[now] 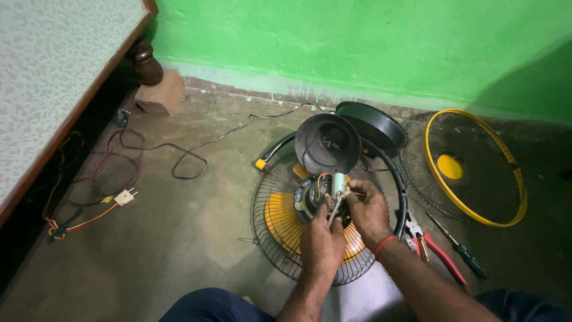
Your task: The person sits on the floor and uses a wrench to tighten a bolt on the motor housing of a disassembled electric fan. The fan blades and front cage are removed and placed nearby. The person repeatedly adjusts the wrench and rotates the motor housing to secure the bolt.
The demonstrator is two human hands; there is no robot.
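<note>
Both forearms are bare with no sleeves, the right hand (369, 210) carries a thin red thread band (385, 244) at the wrist, the left hand (322, 244) wears nothing, and dark blue trousers (208, 305) cover the knees at six o'clock.

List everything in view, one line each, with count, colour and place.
fan motor: one, black, floor centre, on the rear grille
capacitor: one, pale green, at the motor
rear grille: one, black wire, yellow blades beneath
motor cover: one, black, behind the motor
front grille: one, yellow-rimmed, right
pliers: one, red-handled, right
screwdriver: one, dark, beside pliers
plug: one, white, left
brick: one, brown, under the bed leg
left hand: on the motor
right hand: at the capacitor
</note>
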